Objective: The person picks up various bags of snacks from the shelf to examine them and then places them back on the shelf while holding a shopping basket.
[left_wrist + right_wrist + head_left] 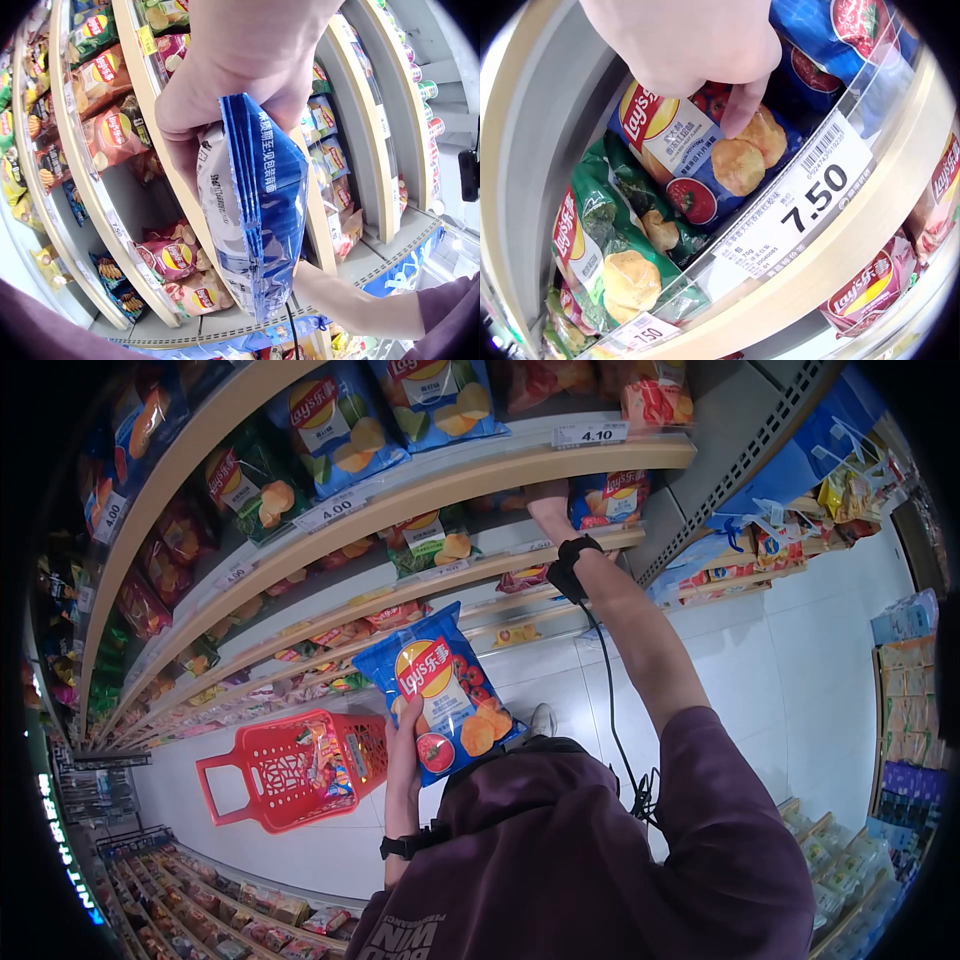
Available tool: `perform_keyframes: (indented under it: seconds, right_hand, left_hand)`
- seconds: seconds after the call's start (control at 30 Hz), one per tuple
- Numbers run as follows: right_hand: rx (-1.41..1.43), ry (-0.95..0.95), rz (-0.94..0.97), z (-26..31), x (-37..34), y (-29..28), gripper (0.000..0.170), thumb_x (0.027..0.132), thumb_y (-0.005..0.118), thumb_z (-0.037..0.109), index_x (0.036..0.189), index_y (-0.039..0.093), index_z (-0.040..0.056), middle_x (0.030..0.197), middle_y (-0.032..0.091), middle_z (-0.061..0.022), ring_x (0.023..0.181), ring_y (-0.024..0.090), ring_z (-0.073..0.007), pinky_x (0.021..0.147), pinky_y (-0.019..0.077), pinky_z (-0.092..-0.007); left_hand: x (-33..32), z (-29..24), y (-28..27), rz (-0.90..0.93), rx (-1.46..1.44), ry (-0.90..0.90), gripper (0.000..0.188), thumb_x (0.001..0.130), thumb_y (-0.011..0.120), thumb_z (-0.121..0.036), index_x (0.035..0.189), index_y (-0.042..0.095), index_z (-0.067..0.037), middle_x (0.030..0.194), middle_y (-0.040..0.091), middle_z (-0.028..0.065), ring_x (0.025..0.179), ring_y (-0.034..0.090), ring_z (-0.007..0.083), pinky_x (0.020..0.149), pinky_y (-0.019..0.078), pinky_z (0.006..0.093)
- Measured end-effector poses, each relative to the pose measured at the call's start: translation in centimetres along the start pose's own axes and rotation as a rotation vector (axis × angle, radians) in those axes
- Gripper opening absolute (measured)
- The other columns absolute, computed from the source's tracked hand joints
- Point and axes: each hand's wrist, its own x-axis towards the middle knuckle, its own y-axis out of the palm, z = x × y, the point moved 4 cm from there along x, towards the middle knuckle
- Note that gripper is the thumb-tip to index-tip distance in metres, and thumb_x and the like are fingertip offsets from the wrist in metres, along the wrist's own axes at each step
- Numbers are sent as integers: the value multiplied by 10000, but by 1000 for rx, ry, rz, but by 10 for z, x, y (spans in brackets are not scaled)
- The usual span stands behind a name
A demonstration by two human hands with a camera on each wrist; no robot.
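My left hand (pixel 404 750) grips a blue chip bag (pixel 447 695) by its side, front facing up, before my torso. In the left wrist view that hand (pixel 240 71) pinches the bag (pixel 281 210), seen edge-on along its crimped seal. My right hand (pixel 548 505) reaches into a shelf under the upper ledge. The right wrist view shows this hand (pixel 694 45) over another blue bag (pixel 682 142), one finger extended down onto its front; the other fingers are partly hidden.
A clear lip with a 7.50 price label (pixel 810 199) fronts the shelf. Green bags (pixel 600 240) lie beside the blue one. A red basket (pixel 290 780) with packets stands on the floor. A black cable (pixel 612 710) hangs from the right wrist.
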Motion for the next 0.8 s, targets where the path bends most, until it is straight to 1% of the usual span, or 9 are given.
perform_keyframes:
  seconds: [0.07, 0.13, 0.2, 0.27, 0.33, 0.4, 0.43, 0.53, 0.8]
  right_hand:
    - [117, 81, -3, -10, 1, 6, 415, 714, 736, 267, 1028, 629, 18, 966, 643, -237, 959, 618, -379, 831, 505, -425]
    - [129, 114, 32, -12, 3, 7, 392, 737, 708, 252, 1039, 624, 16, 969, 644, -232, 961, 616, -380, 839, 504, -419]
    - [85, 96, 87, -10, 2, 3, 390, 750, 693, 251, 1051, 619, 15, 986, 643, -230, 966, 616, -377, 844, 504, -413]
    - [-14, 26, 158, 1, 0, -18, 409, 755, 691, 267, 1066, 614, 13, 1015, 639, -231, 974, 615, -370, 847, 504, -406]
    - [-59, -20, 10, -18, 11, 8, 507, 673, 764, 297, 1069, 615, 16, 1045, 632, -228, 1005, 599, -377, 881, 487, -407]
    - [-78, -11, -16, -20, 13, 15, 586, 628, 805, 313, 1094, 606, 20, 1088, 615, -229, 1035, 580, -388, 914, 465, -410]
    - [-75, 21, 33, -13, 12, 4, 615, 623, 809, 314, 1119, 595, 22, 1116, 600, -232, 1049, 569, -395, 931, 451, -412]
    - [-100, 59, 110, 2, 9, -17, 619, 666, 785, 299, 1171, 562, 17, 1168, 567, -238, 1078, 551, -402, 963, 426, -415]
    - [-21, 44, 95, -4, 15, -13, 600, 696, 763, 289, 1183, 549, 11, 1179, 558, -238, 1078, 553, -389, 955, 432, -411]
  left_hand:
    - [-1, 0, 2, 12, -7, 5, 601, 865, 675, -273, 1316, 401, 15, 1204, 555, 134, 1077, 584, 210, 896, 485, 319]
    - [-4, 0, 3, 16, -13, 3, 598, 866, 673, -271, 1316, 401, 15, 1204, 556, 134, 1077, 585, 211, 897, 485, 321]
    - [-7, 0, 2, 11, -17, -5, 597, 866, 673, -270, 1315, 402, 16, 1203, 557, 134, 1077, 585, 210, 897, 486, 320]
    - [-9, 0, 0, 6, -13, 7, 597, 866, 672, -269, 1316, 401, 16, 1201, 558, 134, 1073, 587, 209, 893, 487, 319]
    - [-11, 2, -3, -16, -9, 6, 595, 866, 672, -268, 1314, 403, 17, 1198, 559, 133, 1069, 589, 207, 890, 488, 317]
    - [-12, 4, -7, -58, -7, -5, 591, 866, 672, -268, 1311, 408, 17, 1194, 561, 132, 1064, 591, 205, 885, 489, 314]
    - [-13, 5, -8, -58, -14, -1, 586, 866, 672, -269, 1308, 412, 16, 1192, 562, 132, 1061, 591, 204, 883, 489, 314]
    - [-17, 6, -12, -57, -27, 6, 578, 864, 675, -272, 1298, 425, 16, 1185, 565, 130, 1056, 592, 201, 878, 489, 312]
    - [-11, 13, -11, -12, -16, -6, 614, 850, 690, -291, 1294, 418, 33, 1178, 565, 132, 1052, 592, 202, 875, 487, 307]
